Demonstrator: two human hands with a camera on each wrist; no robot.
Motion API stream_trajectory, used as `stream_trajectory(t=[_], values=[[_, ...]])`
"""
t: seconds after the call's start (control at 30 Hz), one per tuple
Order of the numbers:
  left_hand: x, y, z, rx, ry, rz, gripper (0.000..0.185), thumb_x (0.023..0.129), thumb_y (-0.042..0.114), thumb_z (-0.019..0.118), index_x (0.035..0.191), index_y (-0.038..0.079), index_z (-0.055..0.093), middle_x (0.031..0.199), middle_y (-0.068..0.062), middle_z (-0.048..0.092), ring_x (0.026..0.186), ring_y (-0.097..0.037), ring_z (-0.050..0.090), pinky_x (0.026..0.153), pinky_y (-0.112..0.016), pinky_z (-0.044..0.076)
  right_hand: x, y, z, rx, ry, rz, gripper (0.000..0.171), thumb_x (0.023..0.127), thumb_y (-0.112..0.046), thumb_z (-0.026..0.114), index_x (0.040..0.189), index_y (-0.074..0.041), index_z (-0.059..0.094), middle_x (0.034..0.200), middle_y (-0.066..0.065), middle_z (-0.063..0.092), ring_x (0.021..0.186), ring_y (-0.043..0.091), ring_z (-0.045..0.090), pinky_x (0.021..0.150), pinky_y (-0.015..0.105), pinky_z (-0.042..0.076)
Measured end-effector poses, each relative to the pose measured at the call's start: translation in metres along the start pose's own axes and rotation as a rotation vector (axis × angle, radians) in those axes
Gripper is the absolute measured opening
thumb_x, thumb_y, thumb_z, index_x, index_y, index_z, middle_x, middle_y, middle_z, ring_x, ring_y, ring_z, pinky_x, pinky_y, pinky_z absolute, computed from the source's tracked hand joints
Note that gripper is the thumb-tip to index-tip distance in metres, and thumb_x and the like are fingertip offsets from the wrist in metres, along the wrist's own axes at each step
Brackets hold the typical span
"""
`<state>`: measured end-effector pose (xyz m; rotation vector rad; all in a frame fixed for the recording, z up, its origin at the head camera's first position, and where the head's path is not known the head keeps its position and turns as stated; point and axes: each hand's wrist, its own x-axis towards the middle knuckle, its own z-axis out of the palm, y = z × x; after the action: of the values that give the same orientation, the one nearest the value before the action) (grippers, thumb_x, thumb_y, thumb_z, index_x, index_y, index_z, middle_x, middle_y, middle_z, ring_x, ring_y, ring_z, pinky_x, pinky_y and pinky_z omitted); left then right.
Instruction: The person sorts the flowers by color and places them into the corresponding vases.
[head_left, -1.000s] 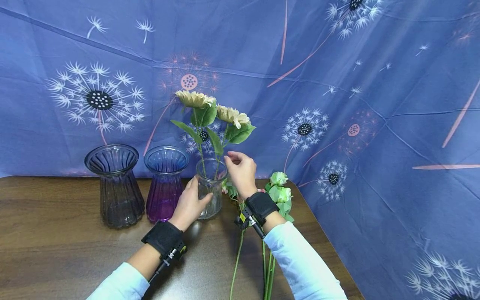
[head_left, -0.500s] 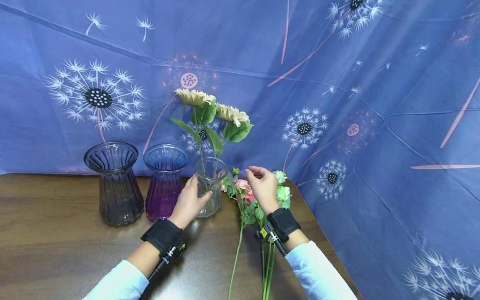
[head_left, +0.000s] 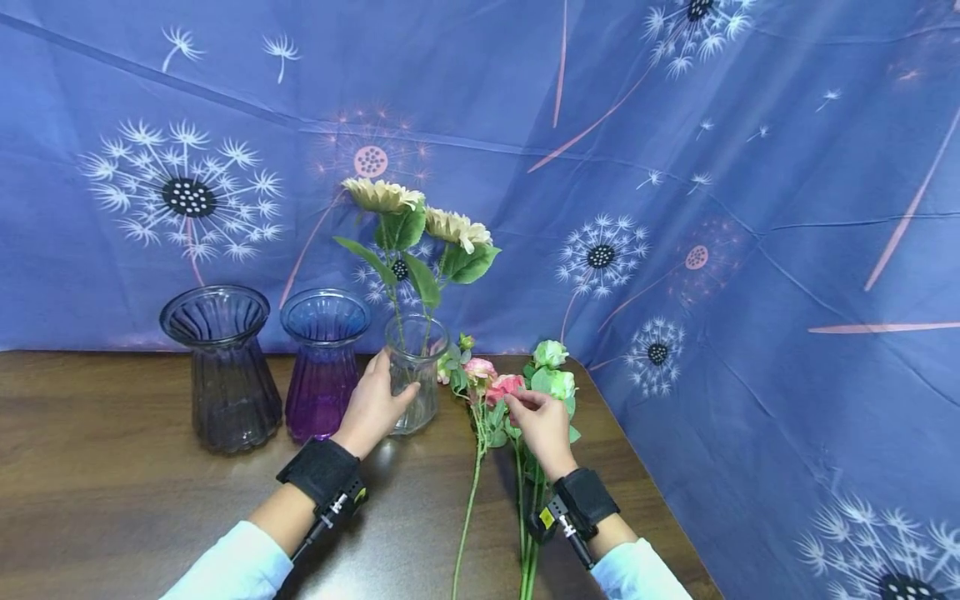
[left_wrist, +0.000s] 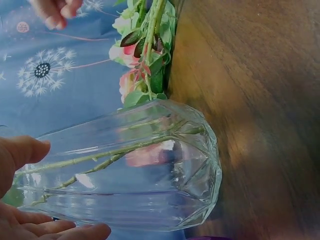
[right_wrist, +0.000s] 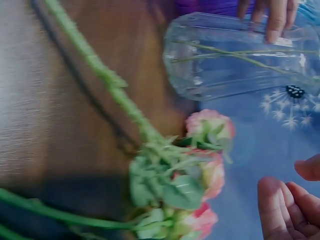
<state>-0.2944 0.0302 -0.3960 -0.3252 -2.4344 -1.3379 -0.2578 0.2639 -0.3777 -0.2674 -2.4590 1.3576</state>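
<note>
You drew your right hand (head_left: 546,427) away from the rim of the clear vase (head_left: 424,398), where it had been a second earlier, and brought it nearer the right edge of the table (head_left: 405,542) and lower, its fingertips over the lower of the pink flowers (head_left: 506,387). That uncovered the pink blooms your hand and wristband (head_left: 587,498) had hidden, and the green flowers (head_left: 561,384) half a second ago partly behind your hand. Your right sleeve (head_left: 637,572) had pulled back along that right edge, leaving less of it in sight.
</note>
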Motion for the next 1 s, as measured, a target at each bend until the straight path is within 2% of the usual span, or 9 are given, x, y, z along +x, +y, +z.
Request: stream_trajectory(t=[0.07, 0.23, 0.33, 0.47, 0.63, 1.0], values=[[-0.002, -0.001, -0.002, 0.001, -0.005, -0.01, 0.075, 0.081, 0.02, 0.07, 0.139, -0.008, 0.032, 0.138, -0.028, 0.041, 0.126, -0.041, 0.044, 0.104, -0.05, 0.037, -0.004, 0.006, 0.002, -0.034, -0.015, 0.012, 0.023, 0.085, -0.015, 0.066, 0.097, 0.004, 0.07, 0.081, 0.019, 0.07, 0.067, 0.03, 0.068, 0.053, 0.023, 0.053], [-0.006, 0.003, -0.008, 0.012, -0.009, -0.019, 0.08, 0.083, 0.024, 0.069, 0.14, -0.013, 0.027, 0.14, -0.032, 0.037, 0.129, -0.043, 0.039, 0.108, -0.05, 0.033, -0.008, 0.015, 0.004, -0.026, -0.05, 0.035, 0.021, 0.084, -0.014, 0.068, 0.094, 0.005, 0.071, 0.077, 0.018, 0.069, 0.06, 0.025, 0.067, 0.055, 0.031, 0.056], [-0.011, 0.006, -0.015, 0.017, -0.009, -0.018, 0.077, 0.084, 0.026, 0.069, 0.14, -0.009, 0.03, 0.138, -0.03, 0.041, 0.126, -0.042, 0.043, 0.105, -0.051, 0.036, -0.01, 0.02, 0.005, -0.014, -0.068, 0.041, 0.021, 0.084, -0.012, 0.067, 0.093, 0.007, 0.07, 0.079, 0.022, 0.069, 0.058, 0.022, 0.066, 0.059, 0.036, 0.057], [-0.018, 0.01, -0.025, 0.021, -0.008, -0.013, 0.072, 0.084, 0.028, 0.068, 0.139, -0.004, 0.035, 0.135, -0.027, 0.046, 0.123, -0.041, 0.046, 0.102, -0.051, 0.039, -0.012, 0.024, 0.006, -0.03, -0.086, 0.049, 0.021, 0.084, -0.013, 0.068, 0.091, 0.006, 0.07, 0.08, 0.024, 0.069, 0.058, 0.025, 0.067, 0.057, 0.034, 0.057], [-0.028, 0.014, -0.038, 0.041, 0.03, 0.043, 0.065, 0.084, 0.028, 0.069, 0.135, -0.001, 0.041, 0.129, -0.025, 0.051, 0.118, -0.039, 0.052, 0.097, -0.051, 0.043, -0.015, 0.028, 0.009, -0.045, -0.116, 0.061, 0.022, 0.085, -0.015, 0.067, 0.092, 0.005, 0.07, 0.081, 0.023, 0.069, 0.063, 0.029, 0.068, 0.058, 0.034, 0.057], [-0.047, 0.016, -0.066, 0.09, 0.098, 0.117, 0.06, 0.083, 0.027, 0.07, 0.131, 0.0, 0.046, 0.125, -0.021, 0.055, 0.115, -0.037, 0.053, 0.094, -0.05, 0.044, -0.026, 0.038, 0.017, -0.068, -0.157, 0.072, 0.021, 0.083, -0.015, 0.068, 0.089, 0.005, 0.07, 0.071, 0.018, 0.068, 0.052, 0.013, 0.062, 0.053, 0.028, 0.055]])
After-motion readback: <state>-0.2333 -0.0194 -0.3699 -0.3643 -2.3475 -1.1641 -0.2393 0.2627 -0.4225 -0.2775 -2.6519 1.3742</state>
